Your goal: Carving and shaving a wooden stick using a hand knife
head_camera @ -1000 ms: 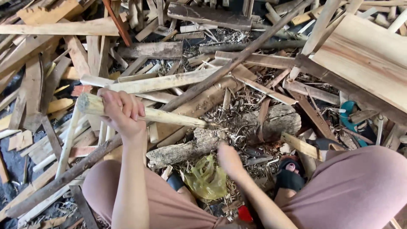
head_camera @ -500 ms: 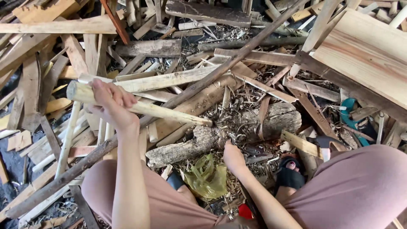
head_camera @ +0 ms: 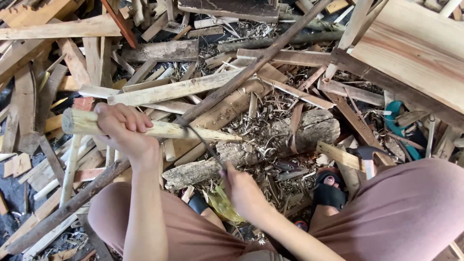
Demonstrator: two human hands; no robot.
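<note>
Rough log (head_camera: 270,145) lies across a litter of shavings and chips. Long dark pole (head_camera: 203,108) runs diagonally over heaped planks and offcuts. Wide pale board (head_camera: 415,53) at upper right. Hammer (head_camera: 368,157) just beside a black sandal (head_camera: 328,193).

— What is underfoot?
— Under me the ground (head_camera: 14,203) is dark earth, mostly buried. A thick log (head_camera: 270,145) lies crosswise on shavings (head_camera: 261,108).
— And around it?
— Offcut planks (head_camera: 169,89), a long dark pole (head_camera: 251,67), one broad pale board (head_camera: 415,48).
</note>
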